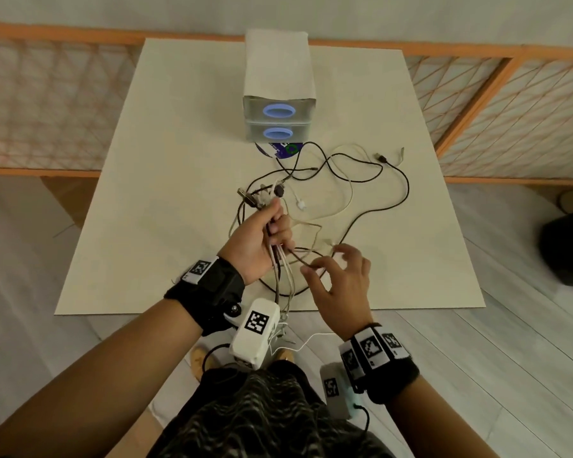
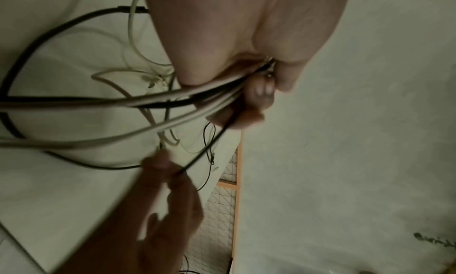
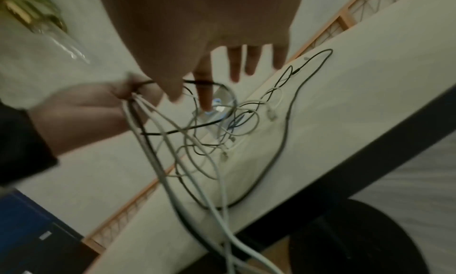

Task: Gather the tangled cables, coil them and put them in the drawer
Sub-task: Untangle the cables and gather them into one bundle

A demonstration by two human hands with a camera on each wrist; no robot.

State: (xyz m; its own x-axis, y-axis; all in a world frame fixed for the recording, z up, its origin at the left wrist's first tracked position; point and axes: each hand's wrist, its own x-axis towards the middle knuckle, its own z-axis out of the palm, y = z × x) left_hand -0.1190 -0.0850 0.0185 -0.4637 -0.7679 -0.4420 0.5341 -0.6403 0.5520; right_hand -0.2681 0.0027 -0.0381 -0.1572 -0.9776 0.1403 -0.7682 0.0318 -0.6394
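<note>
Left hand: raised above the near part of the worktop, fingers curled round a bundle of cables. Plug ends stuck out above the fist; the strands hung from beneath it, some trailing past the near edge of the worktop. The left wrist view showed white and black strands clamped between palm and fingertips.

Right hand: just right of the left hand, over the near part of the worktop. Thumb and forefinger pinched a thin dark strand that ran back to the left fist; the other fingers were spread and nearly straight, as the right wrist view confirmed.

Cables, remainder: black and white leads lay in loose crossing loops on the worktop between the hands and the drawers. One long black lead curved out to the right, ending in a plug beyond the loops. A white lead with a small white plug lay near the middle of the tangle.

Drawers: a small two-drawer unit, grey fronts with blue oval pulls, stood at the far centre of the worktop, both drawers closed. A disc with a blue label poked out from under its front.

Surroundings: orange-framed lattice panels behind the worktop; pale plank floor.
</note>
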